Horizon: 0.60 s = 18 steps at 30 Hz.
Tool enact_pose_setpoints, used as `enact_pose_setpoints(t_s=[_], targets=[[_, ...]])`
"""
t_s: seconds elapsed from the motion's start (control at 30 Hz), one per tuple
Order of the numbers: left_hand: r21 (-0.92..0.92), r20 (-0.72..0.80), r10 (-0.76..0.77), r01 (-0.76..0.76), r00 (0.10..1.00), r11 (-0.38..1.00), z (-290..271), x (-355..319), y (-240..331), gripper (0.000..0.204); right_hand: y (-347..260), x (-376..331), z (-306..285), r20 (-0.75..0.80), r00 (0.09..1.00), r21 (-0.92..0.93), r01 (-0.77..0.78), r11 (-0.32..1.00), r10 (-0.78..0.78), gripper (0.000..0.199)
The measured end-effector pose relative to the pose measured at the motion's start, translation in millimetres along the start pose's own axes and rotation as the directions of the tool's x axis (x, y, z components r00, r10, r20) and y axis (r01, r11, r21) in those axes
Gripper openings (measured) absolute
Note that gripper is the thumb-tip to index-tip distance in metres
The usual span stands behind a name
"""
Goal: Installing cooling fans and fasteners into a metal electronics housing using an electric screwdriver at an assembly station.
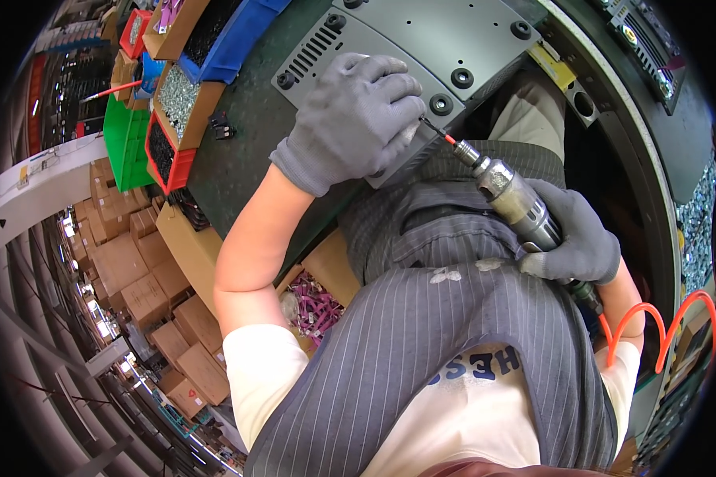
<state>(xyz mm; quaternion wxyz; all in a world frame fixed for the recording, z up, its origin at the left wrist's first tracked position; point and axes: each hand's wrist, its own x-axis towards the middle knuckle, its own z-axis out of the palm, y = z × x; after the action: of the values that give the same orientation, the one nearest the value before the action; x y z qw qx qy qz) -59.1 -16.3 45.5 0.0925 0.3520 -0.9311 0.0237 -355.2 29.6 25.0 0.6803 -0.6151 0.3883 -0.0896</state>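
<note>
Some blue lettering — cream shirt; powered screwdriver in right hand

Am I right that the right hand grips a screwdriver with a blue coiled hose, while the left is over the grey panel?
The hose is orange-red, not blue, in the head view; the right hand grips the screwdriver and the left hand is over the panel.

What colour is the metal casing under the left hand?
The metal casing is grey, shown best in the head view.
</note>
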Motion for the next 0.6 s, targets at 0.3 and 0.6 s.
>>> enact_pose_setpoints(t_s=[0.3, 0.6], targets=[[-0.096, 0.055, -0.007, 0.013, 0.998, 0.995, -10, 6, 1, 0.015, 9, -7, 4, -0.053, 0.994, 0.022, 0.092, 0.996, -0.091, 0.078], [-0.164, 0.031, -0.022, 0.026, 0.999, 0.986, -10, 5, 4, 0.017, 10, -9, 4, -0.035, 0.995, 0.082, 0.095, 0.992, -0.092, 0.078]])
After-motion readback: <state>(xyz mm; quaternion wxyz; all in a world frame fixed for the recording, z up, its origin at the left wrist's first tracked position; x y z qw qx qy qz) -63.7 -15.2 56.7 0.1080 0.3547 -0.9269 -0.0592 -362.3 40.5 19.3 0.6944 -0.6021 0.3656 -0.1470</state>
